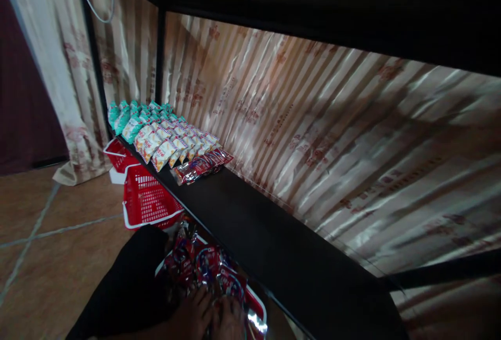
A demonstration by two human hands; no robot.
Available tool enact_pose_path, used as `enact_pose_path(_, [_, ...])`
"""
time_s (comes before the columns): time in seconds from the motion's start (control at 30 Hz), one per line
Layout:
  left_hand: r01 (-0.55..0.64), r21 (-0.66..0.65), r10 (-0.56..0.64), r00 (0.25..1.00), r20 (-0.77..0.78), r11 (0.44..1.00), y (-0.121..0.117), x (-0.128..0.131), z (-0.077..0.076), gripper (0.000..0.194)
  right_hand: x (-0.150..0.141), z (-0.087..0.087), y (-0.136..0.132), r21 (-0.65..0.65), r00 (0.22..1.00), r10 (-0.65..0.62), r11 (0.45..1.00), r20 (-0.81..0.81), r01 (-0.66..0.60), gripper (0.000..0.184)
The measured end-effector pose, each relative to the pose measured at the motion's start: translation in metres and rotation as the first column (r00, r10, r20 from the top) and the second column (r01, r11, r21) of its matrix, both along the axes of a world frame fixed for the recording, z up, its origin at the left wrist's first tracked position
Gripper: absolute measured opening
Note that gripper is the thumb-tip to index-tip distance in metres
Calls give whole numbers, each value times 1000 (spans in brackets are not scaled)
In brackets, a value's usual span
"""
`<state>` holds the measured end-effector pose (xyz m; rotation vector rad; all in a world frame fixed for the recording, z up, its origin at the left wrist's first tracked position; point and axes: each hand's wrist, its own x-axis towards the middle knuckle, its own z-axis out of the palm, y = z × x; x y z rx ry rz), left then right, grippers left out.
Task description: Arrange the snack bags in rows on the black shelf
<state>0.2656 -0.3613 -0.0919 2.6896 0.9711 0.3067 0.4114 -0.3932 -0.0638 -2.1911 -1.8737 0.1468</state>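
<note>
A red basket [256, 303] with a white rim is filled with shiny dark-red snack packets [209, 261]. Both of my hands reach into it at the bottom of the view. My left hand [195, 308] lies over the packets with its fingers apart. Close beside it, my right hand [228, 319] has its fingers curled against a red packet. This area is dim, and the fingertips are partly lost among the wrappers. More red snack packets [201, 166] lie in a stack on the black shelf [270, 241].
White-and-orange snack bags [164, 152] and green snack bags [131, 128] stand in rows at the shelf's far left end. Two red baskets, an emptier one [151, 196] and one behind [119, 154], sit on the tiled floor. A patterned curtain [282, 105] hangs behind; a dark beam [332, 11] runs overhead.
</note>
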Motion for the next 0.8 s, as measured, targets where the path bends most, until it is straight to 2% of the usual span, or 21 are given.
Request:
enact_pose_path(0.07, [44, -114, -50, 998, -46, 993, -3, -4, 19, 67, -4, -3, 3, -69, 998, 15, 998, 54, -11, 27])
enact_pose_path(0.1, [56, -158, -67, 996, -64, 986, -4, -6, 27, 73, -7, -3, 4, -71, 997, 14, 997, 70, -9, 29])
enact_pose_path(0.2, [30, -229, -48, 996, -77, 973, -6, -11, 44, 71, -12, -3, 4, -71, 998, 16, 997, 67, -12, 34])
enact_pose_path(0.3, [19, -277, -51, 993, -107, 961, -7, -14, 54, 68, -14, -6, 4, -36, 999, -28, 999, 38, 29, 40])
enact_pose_path(0.4, [10, -299, -52, 990, -132, 954, -7, -14, 58, 68, -14, -11, 6, -42, 999, -38, 998, -22, 37, 41])
enact_pose_path(0.53, [10, -310, -59, 987, -150, 951, -8, -13, 62, 68, -15, -14, 9, -5, 977, -116, 993, -178, 117, 42])
enact_pose_path(0.67, [10, -304, -24, 999, -42, 953, -8, -13, 61, 67, -19, -4, 8, 124, 913, -151, 969, -378, 212, 42])
enact_pose_path(0.8, [-12, -311, 23, 999, 34, 950, -6, -14, 56, 66, -23, 10, 8, 160, 865, -208, 937, -457, 310, 43])
